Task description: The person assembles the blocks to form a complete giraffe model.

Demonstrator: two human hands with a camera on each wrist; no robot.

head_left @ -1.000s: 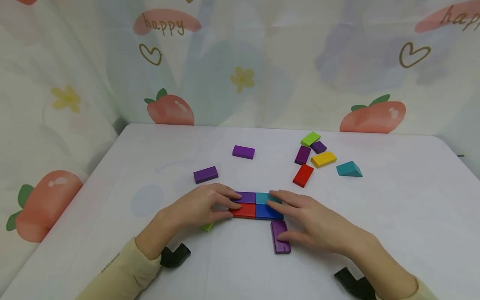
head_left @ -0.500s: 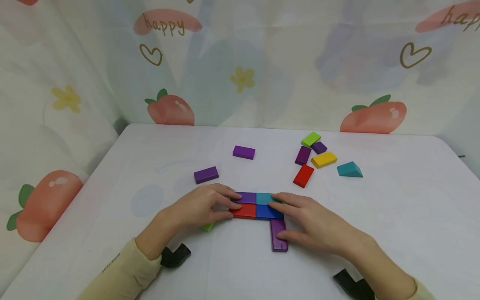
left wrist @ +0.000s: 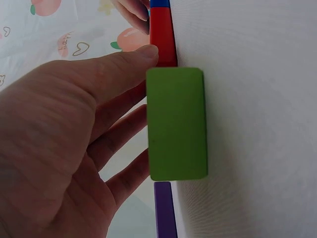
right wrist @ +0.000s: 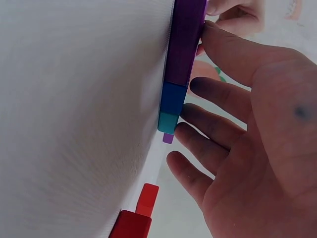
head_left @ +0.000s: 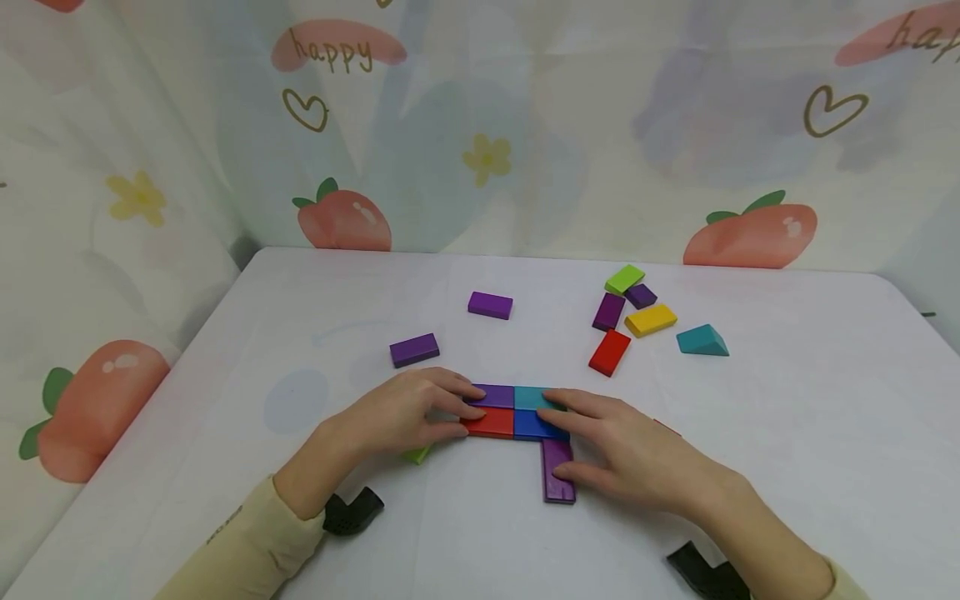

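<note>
Four-part rows of flat blocks lie side by side mid-table: a purple block (head_left: 495, 396) and teal block (head_left: 528, 397) behind, a red block (head_left: 490, 422) and blue block (head_left: 533, 424) in front. My left hand (head_left: 401, 408) rests its fingertips on the left ends of the purple and red ones. The fingers of my right hand (head_left: 637, 442) lie on the teal and blue ones, while its thumb touches a long purple block (head_left: 557, 475) standing endwise against the blue block's front edge. Close by my left hand, a green block (left wrist: 177, 124) is largely hidden in the head view.
Toward the back right are a lime block (head_left: 624, 278), a yellow block (head_left: 651, 320), a loose red block (head_left: 610, 353) and a teal wedge (head_left: 702, 340), with two dark purple pieces. Two purple blocks (head_left: 415, 350) lie at the back left. Another red block (right wrist: 131, 225) sits beside my right hand.
The long purple block has slid slightly forward and left, closing its small gap to the blue block. My right fingers have shifted a little; my left hand keeps its place.
</note>
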